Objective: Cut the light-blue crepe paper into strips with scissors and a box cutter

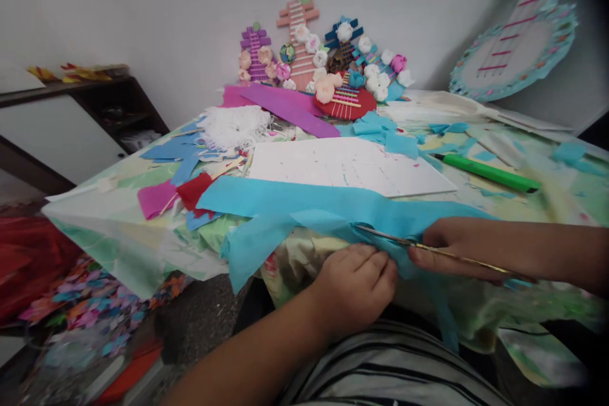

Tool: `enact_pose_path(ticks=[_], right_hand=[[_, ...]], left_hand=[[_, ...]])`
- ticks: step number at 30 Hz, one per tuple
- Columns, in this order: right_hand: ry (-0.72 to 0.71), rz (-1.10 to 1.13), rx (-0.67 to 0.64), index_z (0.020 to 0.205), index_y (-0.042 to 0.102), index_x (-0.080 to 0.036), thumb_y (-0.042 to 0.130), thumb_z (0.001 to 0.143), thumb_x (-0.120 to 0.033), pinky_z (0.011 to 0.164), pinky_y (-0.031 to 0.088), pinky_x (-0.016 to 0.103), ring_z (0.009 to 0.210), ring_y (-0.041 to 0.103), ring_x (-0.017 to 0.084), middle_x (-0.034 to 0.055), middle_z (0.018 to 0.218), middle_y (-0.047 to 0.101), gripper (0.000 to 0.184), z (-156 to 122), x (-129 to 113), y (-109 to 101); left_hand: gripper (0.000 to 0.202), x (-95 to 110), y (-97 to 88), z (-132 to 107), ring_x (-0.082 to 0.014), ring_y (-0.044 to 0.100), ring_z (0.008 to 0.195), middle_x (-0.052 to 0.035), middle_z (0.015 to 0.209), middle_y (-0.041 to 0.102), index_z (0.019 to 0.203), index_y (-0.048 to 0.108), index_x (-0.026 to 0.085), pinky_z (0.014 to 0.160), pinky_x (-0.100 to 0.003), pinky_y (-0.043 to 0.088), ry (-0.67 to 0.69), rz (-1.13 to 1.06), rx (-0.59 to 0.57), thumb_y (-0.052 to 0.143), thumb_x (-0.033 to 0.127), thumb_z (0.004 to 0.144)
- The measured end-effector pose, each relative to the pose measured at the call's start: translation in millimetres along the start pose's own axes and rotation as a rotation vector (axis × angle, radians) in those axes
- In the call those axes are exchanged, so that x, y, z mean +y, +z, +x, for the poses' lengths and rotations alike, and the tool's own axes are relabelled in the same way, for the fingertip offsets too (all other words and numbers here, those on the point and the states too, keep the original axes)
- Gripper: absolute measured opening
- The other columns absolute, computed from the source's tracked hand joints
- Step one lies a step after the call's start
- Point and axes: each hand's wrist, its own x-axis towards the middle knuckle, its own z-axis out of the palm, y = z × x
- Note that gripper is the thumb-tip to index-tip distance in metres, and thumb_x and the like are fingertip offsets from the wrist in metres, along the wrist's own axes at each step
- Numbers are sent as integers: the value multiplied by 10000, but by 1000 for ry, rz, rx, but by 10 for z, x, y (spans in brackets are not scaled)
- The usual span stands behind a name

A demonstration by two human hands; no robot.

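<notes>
This looks like a craft workspace: scissors (410, 242) meet blue paper (295, 196) at a scrap-strewn tabletop (109, 219), flower-trimmed ornaments (301, 54) stand by the pale wall (190, 19), and colourful cuttings (98, 304) lie below.

Open room above the white board (328, 165), turquoise paper (295, 196) in front, green tool (485, 173) right, flower-trimmed crafts (302, 63) behind.

Left hand (359, 285) curled at the blue paper (295, 193), and its fingertips are tucked clean out of sight! Over the right hand (445, 247) cross the scissors (385, 235), and how the fingers sit in the handles can't be told. Top right, the picture's edge chops the neck of the banjo-shaped craft (516, 44)! Left edge cuts the red bundle (33, 260), floor scraps (95, 304) smear together, and marks on the white board (323, 165) are too tiny to read!
</notes>
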Motion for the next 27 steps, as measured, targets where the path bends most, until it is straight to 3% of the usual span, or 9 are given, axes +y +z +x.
enact_pose_path(ticks=[7,13,19,22,27], right_hand=[[-120,-84,60,602,535,-171,372,696,-636,444,276,235,484,410,111,6,524,514,502,94,-55,17],[44,63,68,599,535,-166,423,650,-642,377,265,224,371,397,95,-5,445,454,492,130,-3,10],[-128,-102,90,670,588,-157,373,713,-607,477,298,249,523,434,123,39,589,562,500,-9,-55,-18],[-129,-119,82,711,598,-171,358,711,-618,493,308,259,541,462,142,48,614,585,508,41,-127,-5],[-76,-159,120,625,586,-173,394,663,-638,451,266,250,499,434,130,31,554,552,504,137,-275,-73]], left_hand=[[156,21,23,13,-146,573,654,-27,674,615,710,593,133,566,-268,480,13,22,-23,467,139,802],[174,14,14,-4,-175,579,789,-53,795,633,827,607,119,664,-294,484,6,9,-39,437,157,821],[162,24,27,-12,-160,566,726,-36,733,615,794,595,130,624,-290,466,8,8,-60,439,164,821],[136,27,38,-14,-152,548,666,-23,677,587,745,587,136,577,-281,446,11,9,-61,464,157,800],[137,14,61,-26,-140,537,636,-20,653,569,750,583,141,553,-267,433,15,15,-68,456,153,799]])
